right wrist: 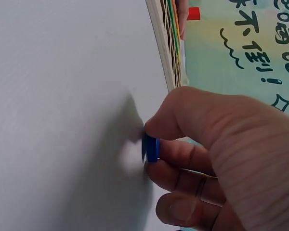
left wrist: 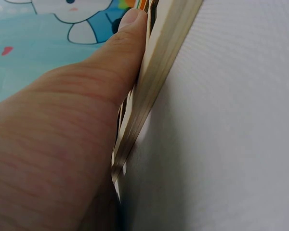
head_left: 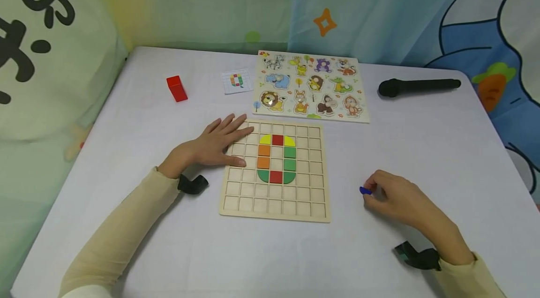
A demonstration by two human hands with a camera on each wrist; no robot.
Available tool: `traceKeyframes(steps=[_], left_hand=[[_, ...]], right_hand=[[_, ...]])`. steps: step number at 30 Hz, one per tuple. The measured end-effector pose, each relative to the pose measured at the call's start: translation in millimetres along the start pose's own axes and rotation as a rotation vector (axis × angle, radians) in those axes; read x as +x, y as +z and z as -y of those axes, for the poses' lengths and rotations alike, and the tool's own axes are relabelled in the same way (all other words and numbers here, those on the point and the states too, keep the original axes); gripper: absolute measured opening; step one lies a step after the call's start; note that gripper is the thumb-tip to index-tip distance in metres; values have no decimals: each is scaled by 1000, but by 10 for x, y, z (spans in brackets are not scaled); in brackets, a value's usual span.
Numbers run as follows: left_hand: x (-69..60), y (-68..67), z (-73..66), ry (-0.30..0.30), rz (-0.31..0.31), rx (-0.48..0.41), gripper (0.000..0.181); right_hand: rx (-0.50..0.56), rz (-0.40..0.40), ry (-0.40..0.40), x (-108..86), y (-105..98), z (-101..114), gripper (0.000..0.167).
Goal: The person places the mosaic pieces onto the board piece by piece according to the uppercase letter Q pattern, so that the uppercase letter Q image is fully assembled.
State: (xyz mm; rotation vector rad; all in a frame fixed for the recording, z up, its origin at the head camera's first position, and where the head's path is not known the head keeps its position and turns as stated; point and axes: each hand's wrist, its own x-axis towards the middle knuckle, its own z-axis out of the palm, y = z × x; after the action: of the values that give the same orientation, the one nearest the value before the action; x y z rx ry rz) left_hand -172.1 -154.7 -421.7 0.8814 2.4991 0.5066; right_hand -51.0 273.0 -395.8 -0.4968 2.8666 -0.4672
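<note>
A square wooden grid board (head_left: 314, 199) lies on the white table. Its cells hold a ring of coloured pieces: a red square (head_left: 277, 140) between two yellow rounded corners on top, orange squares (head_left: 264, 150) on the left, green squares (head_left: 289, 152) on the right, and green rounded corners beside a red square below. My left hand (head_left: 213, 147) rests on the board's left edge, fingers spread. Right of the board, my right hand (head_left: 396, 198) pinches a small blue piece (right wrist: 153, 149) between thumb and fingers, low over the tabletop. Whether the piece touches the cloth, I cannot tell.
Behind the board lies an animal picture puzzle (head_left: 310, 85). Left of that puzzle is a small card (head_left: 237, 81) showing a coloured pattern. A red block (head_left: 176, 88) sits at the back left, and a black microphone-shaped object (head_left: 417, 87) at the back right.
</note>
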Motion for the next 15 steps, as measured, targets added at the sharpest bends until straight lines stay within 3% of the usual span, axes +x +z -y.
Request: traceKeyframes(steps=[15], left_hand=[[24,14,27,-7,9,7,92]], right_hand=[[-24,-7,-97,151,2,285,12]])
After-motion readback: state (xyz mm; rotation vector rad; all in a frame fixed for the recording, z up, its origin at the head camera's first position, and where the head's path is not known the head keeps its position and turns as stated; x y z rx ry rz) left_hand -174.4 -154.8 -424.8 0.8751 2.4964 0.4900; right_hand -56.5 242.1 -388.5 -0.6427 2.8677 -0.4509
